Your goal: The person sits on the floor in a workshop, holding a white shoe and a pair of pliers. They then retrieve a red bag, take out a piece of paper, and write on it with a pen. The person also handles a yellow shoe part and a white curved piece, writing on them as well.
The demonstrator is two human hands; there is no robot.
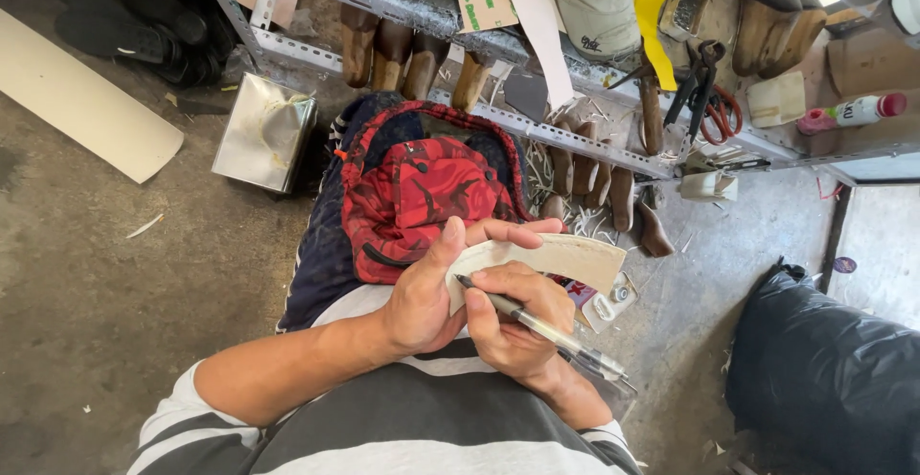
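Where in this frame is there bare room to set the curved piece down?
Bare concrete floor lies between the pale board, the metal tin and the left hand's arm. A smaller patch sits between the wooden shoe lasts and the black bag. The shelf frame is crowded with tools, and the lap holds a red backpack.

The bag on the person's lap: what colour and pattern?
Red bag with dark, camouflage-like blotches; head view.
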